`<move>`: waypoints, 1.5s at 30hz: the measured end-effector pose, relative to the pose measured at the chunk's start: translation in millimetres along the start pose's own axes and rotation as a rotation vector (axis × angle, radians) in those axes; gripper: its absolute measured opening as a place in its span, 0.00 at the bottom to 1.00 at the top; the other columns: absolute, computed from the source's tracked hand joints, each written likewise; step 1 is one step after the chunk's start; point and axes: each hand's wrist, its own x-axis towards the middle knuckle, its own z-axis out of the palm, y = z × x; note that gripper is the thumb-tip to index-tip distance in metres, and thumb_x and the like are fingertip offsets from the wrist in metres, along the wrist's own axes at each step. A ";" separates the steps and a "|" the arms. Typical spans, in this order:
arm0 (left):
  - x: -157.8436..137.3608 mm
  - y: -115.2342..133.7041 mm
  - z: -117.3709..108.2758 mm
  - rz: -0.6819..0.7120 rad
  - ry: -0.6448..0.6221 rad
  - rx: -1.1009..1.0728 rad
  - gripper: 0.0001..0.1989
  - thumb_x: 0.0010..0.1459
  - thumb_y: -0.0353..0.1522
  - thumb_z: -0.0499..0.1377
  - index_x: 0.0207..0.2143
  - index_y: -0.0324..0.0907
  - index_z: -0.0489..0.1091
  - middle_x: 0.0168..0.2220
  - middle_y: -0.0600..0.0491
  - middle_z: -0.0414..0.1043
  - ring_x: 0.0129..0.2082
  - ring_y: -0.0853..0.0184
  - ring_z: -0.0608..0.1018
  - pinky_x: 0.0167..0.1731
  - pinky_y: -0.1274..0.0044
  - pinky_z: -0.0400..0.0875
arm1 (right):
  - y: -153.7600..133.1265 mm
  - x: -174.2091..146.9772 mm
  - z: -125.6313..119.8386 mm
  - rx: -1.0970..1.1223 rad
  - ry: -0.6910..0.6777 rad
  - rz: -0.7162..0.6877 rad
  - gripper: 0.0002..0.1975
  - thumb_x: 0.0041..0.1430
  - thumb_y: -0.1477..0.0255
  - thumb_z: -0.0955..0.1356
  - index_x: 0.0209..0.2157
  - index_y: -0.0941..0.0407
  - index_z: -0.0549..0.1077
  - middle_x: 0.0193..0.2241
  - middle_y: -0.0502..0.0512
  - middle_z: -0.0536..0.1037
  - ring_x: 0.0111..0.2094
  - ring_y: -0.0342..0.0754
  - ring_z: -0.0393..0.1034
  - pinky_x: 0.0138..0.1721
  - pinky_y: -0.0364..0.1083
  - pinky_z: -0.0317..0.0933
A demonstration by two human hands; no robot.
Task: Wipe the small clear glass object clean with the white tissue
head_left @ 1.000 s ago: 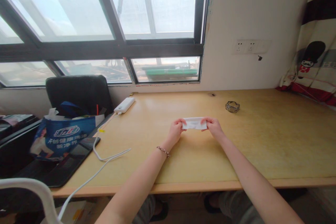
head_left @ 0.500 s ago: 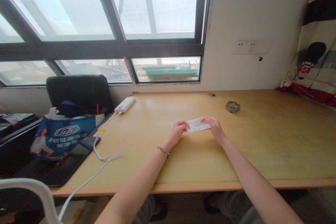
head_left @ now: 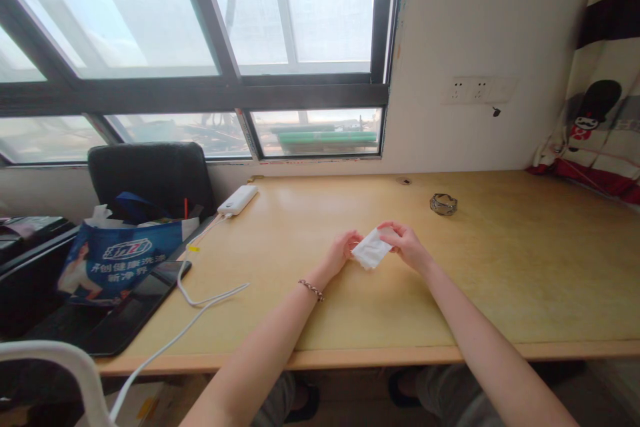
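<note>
A crumpled white tissue (head_left: pixel 373 249) is held up, tilted, above the middle of the table. My right hand (head_left: pixel 401 242) pinches its upper right edge between thumb and fingers. Beside its left edge is my left hand (head_left: pixel 345 245), fingers loosely curled and slightly apart; whether a fingertip touches the tissue I cannot tell. Some of the left fingertips are hidden. A braided bracelet (head_left: pixel 312 289) circles my left wrist. Farther back, to the right of the hands, a silvery openwork ring-shaped object (head_left: pixel 443 204) lies on the table.
The wooden table (head_left: pixel 525 267) runs up to the wall below a window. At its left rear lies a white power bank (head_left: pixel 239 200) with a white cable (head_left: pixel 200 303) trailing forward. A black tablet-like panel (head_left: pixel 135 307) overlaps the left edge, by a blue bag (head_left: pixel 120 257) on a chair.
The tissue has swung from a flat strip stretched between both hands to a tilted, shorter shape hanging from my right hand. My left fingers have loosened from its left end.
</note>
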 end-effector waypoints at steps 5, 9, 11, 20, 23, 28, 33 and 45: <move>-3.7 -7.7 8.7 -0.057 -0.081 0.100 0.16 0.45 0.40 0.59 0.28 0.33 0.72 0.23 0.48 0.72 0.19 0.70 0.70 0.21 0.80 0.59 | 3.5 0.0 2.3 -0.114 -0.003 -0.040 0.16 0.39 0.68 0.70 0.33 0.57 0.72 0.22 0.48 0.71 0.19 0.38 0.59 0.17 0.38 0.49; -4.6 -7.5 9.0 -0.065 -0.095 0.106 0.17 0.43 0.40 0.61 0.27 0.32 0.73 0.24 0.47 0.72 0.20 0.71 0.70 0.22 0.80 0.60 | 9.0 5.4 -2.8 -0.094 0.049 -0.075 0.19 0.42 0.67 0.68 0.40 0.56 0.71 0.23 0.48 0.72 0.20 0.38 0.60 0.18 0.38 0.52; -3.1 -6.2 8.6 -0.032 -0.049 0.087 0.18 0.43 0.40 0.61 0.27 0.32 0.73 0.24 0.47 0.72 0.21 0.70 0.70 0.24 0.79 0.61 | 9.9 7.8 -4.6 -0.063 0.070 -0.098 0.20 0.44 0.67 0.67 0.42 0.56 0.70 0.26 0.49 0.73 0.22 0.39 0.62 0.21 0.39 0.56; 3.3 -6.1 5.6 0.090 0.066 0.039 0.23 0.41 0.43 0.61 0.33 0.32 0.72 0.28 0.45 0.73 0.24 0.67 0.72 0.27 0.78 0.63 | -0.7 0.7 8.5 0.100 -0.104 -0.037 0.29 0.47 0.58 0.66 0.52 0.49 0.60 0.40 0.53 0.73 0.40 0.48 0.68 0.41 0.49 0.62; 3.2 -6.9 4.9 0.098 0.070 0.038 0.21 0.42 0.42 0.61 0.33 0.32 0.72 0.27 0.47 0.73 0.23 0.68 0.72 0.26 0.78 0.63 | 0.4 -0.5 9.4 0.102 -0.148 -0.048 0.30 0.47 0.56 0.66 0.53 0.48 0.59 0.40 0.53 0.74 0.41 0.48 0.68 0.43 0.50 0.60; 1.0 -6.5 6.5 0.091 0.022 0.022 0.19 0.42 0.39 0.62 0.34 0.33 0.72 0.28 0.47 0.74 0.25 0.68 0.73 0.28 0.77 0.65 | 7.1 0.4 7.4 0.010 -0.260 -0.016 0.26 0.48 0.53 0.63 0.46 0.52 0.68 0.40 0.55 0.74 0.44 0.51 0.66 0.46 0.51 0.58; -1.6 -7.9 7.5 0.095 -0.025 0.029 0.16 0.44 0.37 0.61 0.34 0.35 0.71 0.31 0.47 0.73 0.27 0.67 0.74 0.30 0.76 0.66 | 7.8 -2.3 9.0 -0.075 -0.341 0.013 0.25 0.50 0.53 0.61 0.46 0.52 0.69 0.46 0.56 0.70 0.46 0.51 0.64 0.48 0.51 0.56; 0.5 -9.6 5.8 0.089 -0.030 0.177 0.17 0.43 0.38 0.62 0.34 0.35 0.72 0.32 0.48 0.73 0.28 0.68 0.73 0.29 0.78 0.65 | 7.8 -2.2 11.5 -0.135 -0.381 -0.050 0.23 0.55 0.56 0.58 0.47 0.51 0.67 0.54 0.53 0.61 0.54 0.51 0.54 0.54 0.52 0.48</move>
